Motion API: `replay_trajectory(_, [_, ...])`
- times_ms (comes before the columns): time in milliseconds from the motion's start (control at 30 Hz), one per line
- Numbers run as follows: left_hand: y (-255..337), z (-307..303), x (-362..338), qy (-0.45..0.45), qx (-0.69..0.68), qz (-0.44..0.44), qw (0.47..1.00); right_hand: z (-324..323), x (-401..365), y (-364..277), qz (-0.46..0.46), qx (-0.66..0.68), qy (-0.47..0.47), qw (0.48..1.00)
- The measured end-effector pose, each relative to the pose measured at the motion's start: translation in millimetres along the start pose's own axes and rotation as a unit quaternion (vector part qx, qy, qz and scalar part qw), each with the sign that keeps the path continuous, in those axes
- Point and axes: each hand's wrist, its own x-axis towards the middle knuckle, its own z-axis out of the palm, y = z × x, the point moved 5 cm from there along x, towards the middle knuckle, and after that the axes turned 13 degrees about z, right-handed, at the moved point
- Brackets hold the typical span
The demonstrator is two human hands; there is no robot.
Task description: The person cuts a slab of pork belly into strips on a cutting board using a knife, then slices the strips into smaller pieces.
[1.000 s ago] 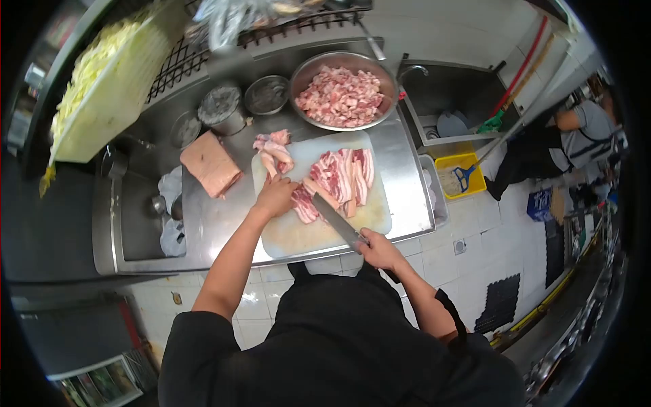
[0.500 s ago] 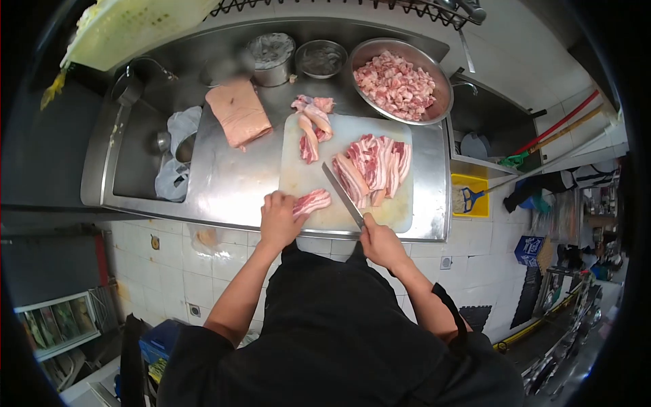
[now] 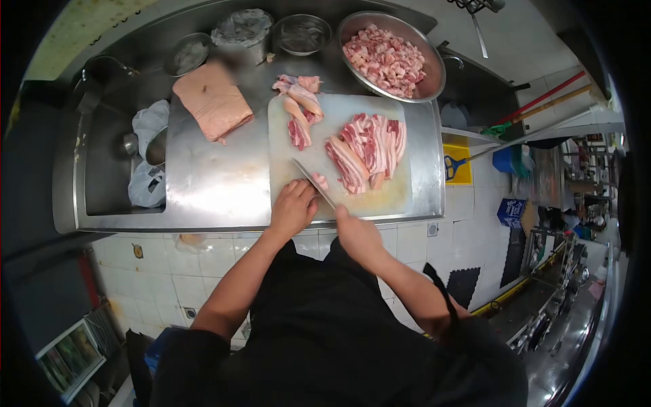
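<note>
My right hand is wrapped around the handle of a kitchen knife. Its blade slants up and left across a small strip of pork belly near the front of the white cutting board. With fingers curled, my left hand presses on that strip, right beside the blade, and hides most of it. Sliced pork belly strips lie together on the right of the board. Fattier meat pieces rest at its upper left corner.
Behind the board, a big steel bowl holds diced meat. A whole pork slab lies on the steel counter, left of the board. Farther left, a sink contains plastic bags. Several metal containers line the back.
The knife has moved left from beside the sliced strips to the strip under my left hand. My left hand now covers more of that strip. The whole view has shifted.
</note>
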Motion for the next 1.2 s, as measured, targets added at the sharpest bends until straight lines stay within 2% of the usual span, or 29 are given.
replay_trajectory(67, [-3,-2,1,-0.011,-0.031,-0.015,0.999,-3,39,-21,-0.062,0.035,0.05,0.996])
replay_trajectory(200, [3,-17,9,0.005,-0.04,-0.022,0.999,-35,46,-31,-0.086,0.015,0.05,0.995])
replay_trajectory(267, [10,-29,4,0.053,-0.004,-0.002,0.999,-44,16,-22,-0.059,0.005,-0.01,0.998])
replay_trajectory(400, [4,-16,-7,0.001,-0.008,-0.008,1.0,-35,-23,-8,-0.025,-0.023,-0.089,0.995])
replay_trajectory(500, [0,-9,-11,0.001,-0.018,-0.022,1.0,5,4,-7,-0.004,0.012,-0.049,0.999])
replay_trajectory(533, [0,-8,-13,0.005,-0.021,-0.016,1.0,6,27,-20,-0.049,0.037,-0.026,0.998])
replay_trajectory(567, [-1,-11,-11,0.012,-0.019,-0.008,1.0,0,45,-31,-0.098,0.063,0.002,0.993])
replay_trajectory(700, [14,-32,-6,0.024,0.006,0.006,1.0,-28,62,-42,-0.115,0.026,0.02,0.993])
replay_trajectory(900, [7,-25,-19,0.025,-0.004,-0.028,0.999,-25,-11,-17,-0.085,0.013,-0.018,0.996])
replay_trajectory(967, [7,-23,-21,0.012,-0.006,-0.009,1.0,-15,-21,-18,-0.03,-0.006,-0.071,0.997])
replay_trajectory(1000, [5,-22,-21,0.013,-0.008,-0.013,1.0,0,-9,-19,-0.04,0.013,-0.028,0.999])
replay_trajectory(1033, [3,-22,-22,0.008,-0.009,-0.022,1.0,8,3,-28,-0.041,0.011,-0.034,0.999])
replay_trajectory(1100, [4,-23,-25,0.002,-0.006,-0.027,1.0,0,35,-51,-0.095,0.065,0.018,0.993])
replay_trajectory(1200, [6,-32,-21,0.029,-0.017,-0.008,0.999,-24,48,-61,-0.126,0.069,-0.005,0.99])
